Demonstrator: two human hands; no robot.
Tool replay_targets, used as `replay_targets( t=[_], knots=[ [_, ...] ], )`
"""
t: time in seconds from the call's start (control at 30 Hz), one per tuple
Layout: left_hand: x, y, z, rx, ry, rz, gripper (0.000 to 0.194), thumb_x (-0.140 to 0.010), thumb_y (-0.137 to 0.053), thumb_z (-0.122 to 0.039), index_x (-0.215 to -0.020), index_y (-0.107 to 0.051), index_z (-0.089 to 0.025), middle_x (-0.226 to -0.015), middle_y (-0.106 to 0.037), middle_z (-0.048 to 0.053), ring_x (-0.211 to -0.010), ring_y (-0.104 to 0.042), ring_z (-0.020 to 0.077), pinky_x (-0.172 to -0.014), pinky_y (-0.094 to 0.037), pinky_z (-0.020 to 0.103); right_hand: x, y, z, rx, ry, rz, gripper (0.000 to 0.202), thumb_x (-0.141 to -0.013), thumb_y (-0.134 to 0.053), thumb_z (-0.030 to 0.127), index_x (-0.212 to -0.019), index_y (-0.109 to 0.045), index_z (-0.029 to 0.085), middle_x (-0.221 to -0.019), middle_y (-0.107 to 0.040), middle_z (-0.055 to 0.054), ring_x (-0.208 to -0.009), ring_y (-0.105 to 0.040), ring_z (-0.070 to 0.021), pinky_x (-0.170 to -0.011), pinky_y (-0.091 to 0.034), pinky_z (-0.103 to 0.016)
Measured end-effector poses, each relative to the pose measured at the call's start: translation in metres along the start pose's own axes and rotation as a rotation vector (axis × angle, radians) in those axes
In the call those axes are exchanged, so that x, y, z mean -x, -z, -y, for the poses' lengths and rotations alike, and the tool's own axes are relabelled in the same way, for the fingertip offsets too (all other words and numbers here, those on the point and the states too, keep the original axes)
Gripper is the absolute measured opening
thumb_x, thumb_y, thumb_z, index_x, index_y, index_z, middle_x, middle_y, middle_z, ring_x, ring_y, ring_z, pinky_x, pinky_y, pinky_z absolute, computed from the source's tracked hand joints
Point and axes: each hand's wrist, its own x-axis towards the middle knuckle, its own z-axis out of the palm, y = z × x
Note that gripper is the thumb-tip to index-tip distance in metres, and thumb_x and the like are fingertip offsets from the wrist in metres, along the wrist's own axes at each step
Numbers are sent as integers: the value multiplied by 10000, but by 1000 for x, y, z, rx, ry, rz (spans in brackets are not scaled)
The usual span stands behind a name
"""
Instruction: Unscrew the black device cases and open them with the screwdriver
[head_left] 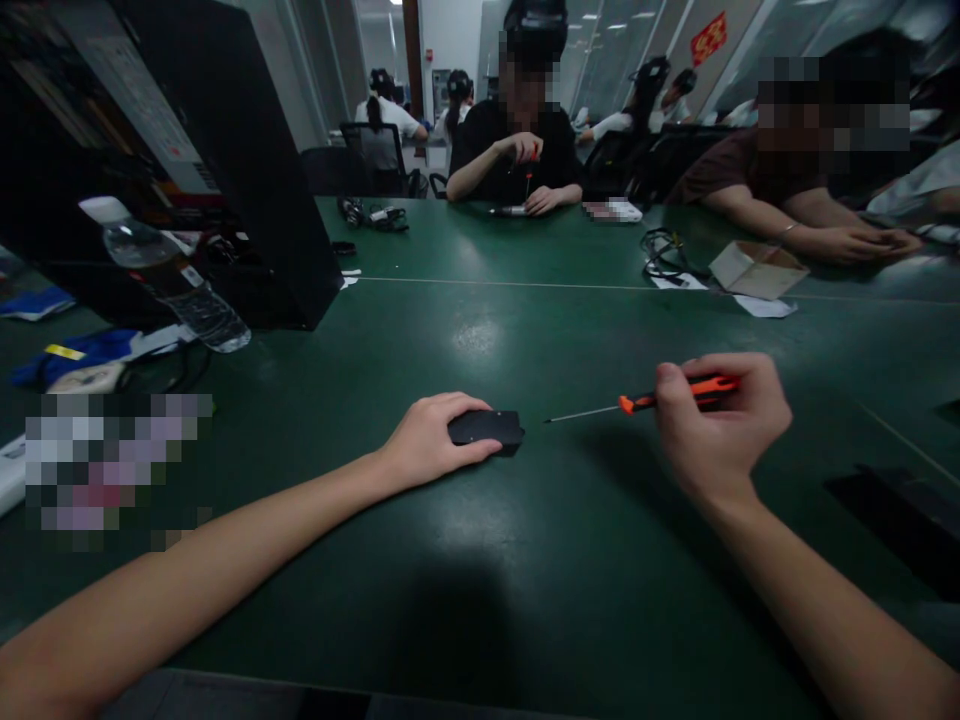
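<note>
A small black box-shaped device (487, 428) lies on the green table (465, 340) near the middle of the head view. Around its left end my left hand (435, 437) is closed, thumb on the near side and fingers over the far side. To the right, my right hand (720, 420) grips the orange and black handle of a screwdriver (637, 403), raised over the table. The thin shaft points left, and its tip is a short gap away from the device's right end.
A plastic bottle (176, 275) leans by a black shelf unit (277, 200) at the left. Cables (670, 255) and an open small box (757, 268) lie at the back right. Across the table, a person (517, 150) works with a red-handled tool; another person's forearms (817, 225) rest at the right.
</note>
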Motion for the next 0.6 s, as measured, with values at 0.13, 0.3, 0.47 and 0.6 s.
replay_targets(
  t=[0.13, 0.3, 0.47, 0.6],
  knots=[
    [0, 1, 0, -20, 0, 15, 389, -864, -738, -453, -1154, -698, -195, -1141, -743, 83, -1024, -707, 253, -918, -554, 398, 8, -7, -10, -32, -131, 33, 219, -833, -697, 382, -762, -539, 249, -674, -545, 14, -542, -511, -147, -498, -427, -305],
    [-1, 3, -1, -40, -12, 21, 387, -864, -741, -438, -1161, -688, -194, -1146, -739, 83, -1039, -702, 254, -943, -550, 395, 15, -12, -4, -60, -169, 34, 227, -814, -708, 385, -760, -543, 239, -664, -544, 24, -551, -508, -140, -515, -425, -300],
    [-2, 2, 0, -44, -35, 22, 389, -876, -731, -426, -1174, -677, -182, -1139, -737, 86, -1029, -700, 249, -930, -545, 386, 21, -15, -2, -65, -166, 23, 230, -816, -708, 392, -769, -555, 227, -678, -564, 21, -563, -516, -132, -534, -427, -294],
    [-1, 2, 0, -43, -32, 26, 392, -877, -730, -434, -1179, -675, -189, -1146, -734, 88, -1032, -697, 253, -921, -544, 389, 26, -18, -3, -65, -151, 58, 215, -809, -711, 374, -760, -563, 226, -669, -563, 25, -560, -516, -130, -535, -429, -292]
  ],
)
